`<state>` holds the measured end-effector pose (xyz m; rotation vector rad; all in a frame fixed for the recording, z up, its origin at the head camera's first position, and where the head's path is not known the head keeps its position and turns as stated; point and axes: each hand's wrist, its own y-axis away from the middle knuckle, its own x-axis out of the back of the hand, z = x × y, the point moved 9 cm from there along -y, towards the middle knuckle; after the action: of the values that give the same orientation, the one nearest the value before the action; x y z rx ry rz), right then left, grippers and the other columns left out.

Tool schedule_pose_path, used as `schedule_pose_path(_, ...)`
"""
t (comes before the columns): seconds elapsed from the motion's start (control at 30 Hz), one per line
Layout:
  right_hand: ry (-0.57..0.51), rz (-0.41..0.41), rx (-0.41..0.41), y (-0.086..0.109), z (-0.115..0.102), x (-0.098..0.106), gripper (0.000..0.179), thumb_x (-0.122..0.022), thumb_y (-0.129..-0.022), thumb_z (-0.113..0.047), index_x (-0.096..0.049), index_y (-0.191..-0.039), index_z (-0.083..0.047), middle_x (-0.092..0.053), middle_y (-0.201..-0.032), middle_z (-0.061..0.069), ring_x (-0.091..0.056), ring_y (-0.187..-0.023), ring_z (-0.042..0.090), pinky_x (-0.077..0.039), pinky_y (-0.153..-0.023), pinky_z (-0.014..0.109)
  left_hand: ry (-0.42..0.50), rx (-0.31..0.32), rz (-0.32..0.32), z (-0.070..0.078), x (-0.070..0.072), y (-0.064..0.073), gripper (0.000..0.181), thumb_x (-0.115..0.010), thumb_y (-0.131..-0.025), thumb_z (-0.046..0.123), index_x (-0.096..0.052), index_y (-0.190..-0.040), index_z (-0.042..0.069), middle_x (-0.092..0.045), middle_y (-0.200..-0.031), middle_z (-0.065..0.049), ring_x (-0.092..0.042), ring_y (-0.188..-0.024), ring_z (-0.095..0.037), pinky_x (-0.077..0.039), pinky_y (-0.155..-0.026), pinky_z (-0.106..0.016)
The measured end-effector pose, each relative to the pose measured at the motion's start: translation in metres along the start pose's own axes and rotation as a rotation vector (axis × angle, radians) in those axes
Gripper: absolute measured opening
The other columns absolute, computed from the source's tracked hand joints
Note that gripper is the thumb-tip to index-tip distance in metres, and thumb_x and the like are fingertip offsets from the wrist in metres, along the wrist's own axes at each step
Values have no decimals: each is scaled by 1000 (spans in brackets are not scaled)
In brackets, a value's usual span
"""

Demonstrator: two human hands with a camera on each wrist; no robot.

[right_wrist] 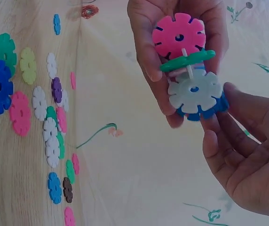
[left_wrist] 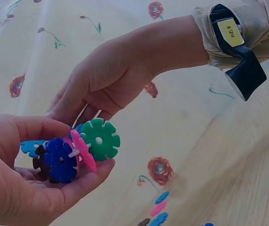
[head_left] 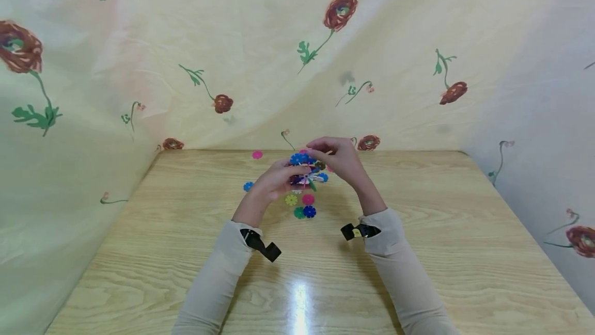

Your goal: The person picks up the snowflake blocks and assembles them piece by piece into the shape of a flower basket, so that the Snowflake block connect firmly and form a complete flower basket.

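My left hand (head_left: 274, 181) holds a cluster of notched plastic flower discs slotted into one another. In the left wrist view the cluster shows a dark blue disc (left_wrist: 54, 157), a pink disc (left_wrist: 84, 153) and a green disc (left_wrist: 108, 141). The right wrist view shows another side, with a pink disc (right_wrist: 166, 41) and a pale white disc (right_wrist: 205, 98) joined through a green one (right_wrist: 195, 58). My right hand (head_left: 343, 162) reaches in from the right, its thumb and fingertips pinching a blue disc (right_wrist: 223, 102) at the cluster's edge.
Loose discs lie on the wooden table (head_left: 186, 252) under and around the hands, among them a yellow disc (head_left: 291, 200), a pink disc (head_left: 308, 199) and a dark blue disc (head_left: 309, 211). A flower-printed cloth (head_left: 260, 56) hangs behind the table and along its sides.
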<state>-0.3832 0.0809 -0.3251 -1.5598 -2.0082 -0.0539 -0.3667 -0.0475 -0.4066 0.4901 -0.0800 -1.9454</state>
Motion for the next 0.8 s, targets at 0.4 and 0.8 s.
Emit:
schedule_pose_path(0.4, 157, -282, -167, -7, 50, -1, 26, -68, -99, -16, -72, -120, -1, -75, -107, 17, -67, -88, 20, -56, -78, 31, 70, -15, 102, 12, 25, 3, 20, -55, -105, 10, -58, -123, 4, -62, -106, -2, -62, -97, -15, -58, -89, -33)
schedule_pose_path(0.8, 350, -509, -242, -13, 107, -21, 28, -72, -94, -9, -72, -121, -1, -71, -109, 15, -64, -95, 25, -53, -79, 31, 125, -4, 80, 15, 30, 6, 11, -55, -104, 8, -60, -114, 7, -64, -105, -4, -67, -94, -17, -42, -112, -54)
